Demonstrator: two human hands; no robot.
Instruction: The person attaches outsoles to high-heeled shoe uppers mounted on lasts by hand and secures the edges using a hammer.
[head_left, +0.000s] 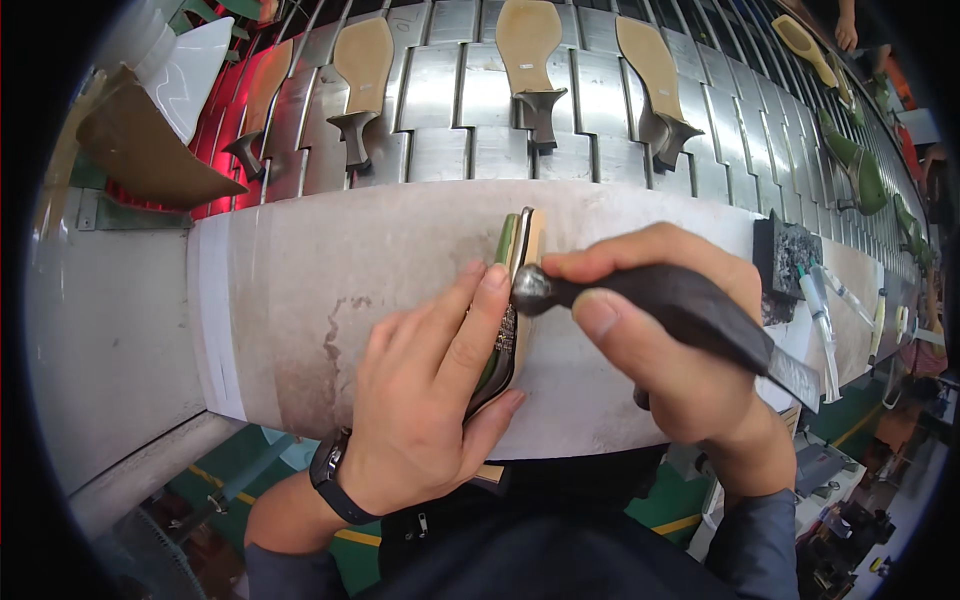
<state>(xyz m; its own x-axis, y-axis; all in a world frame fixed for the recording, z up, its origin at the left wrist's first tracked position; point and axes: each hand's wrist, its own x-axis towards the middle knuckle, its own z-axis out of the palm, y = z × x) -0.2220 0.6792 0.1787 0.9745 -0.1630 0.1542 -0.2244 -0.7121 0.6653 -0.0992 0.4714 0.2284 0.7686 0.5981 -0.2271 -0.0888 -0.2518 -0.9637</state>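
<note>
A shoe point(508, 338) stands on its side edge on the pale work board, its tan sole facing right and a green last showing at its left. My left hand point(415, 395) grips it, with the fingers along the near upper side and the thumb by the lower end. My right hand point(690, 350) is closed around a dark cobbler's hammer point(680, 305). The hammer's rounded metal face is at the sole's edge, close to my left fingertips; whether it touches cannot be made out. Its flat bright peen points to the lower right. The hand hides most of the handle.
Beyond the board point(300, 300) runs a metal slat conveyor point(435, 100) carrying several heeled shoes point(530, 50), soles up. A black block point(775, 260) with syringe-like tubes point(817, 300) sits at right. A brown curved sheet point(150, 150) stands at left. Another person's hand point(846, 32) shows far right.
</note>
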